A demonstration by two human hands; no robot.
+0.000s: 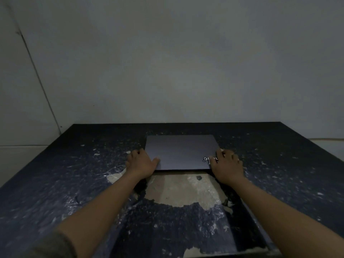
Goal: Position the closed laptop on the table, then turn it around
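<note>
A closed dark grey laptop (181, 151) lies flat on the black table (74, 174), toward its far middle. White lettering shows on the lid near its front right corner. My left hand (142, 162) grips the laptop's front left corner, thumb on the lid, fingers curled at the side edge. At the front right corner my right hand (226, 163) holds the laptop, partly covering the lettering. Both forearms reach forward from the bottom of the view.
The table's black surface is worn, with a large bare pale patch (182, 190) just in front of the laptop and white flecks all over. A plain grey wall (167, 62) stands right behind the table's far edge.
</note>
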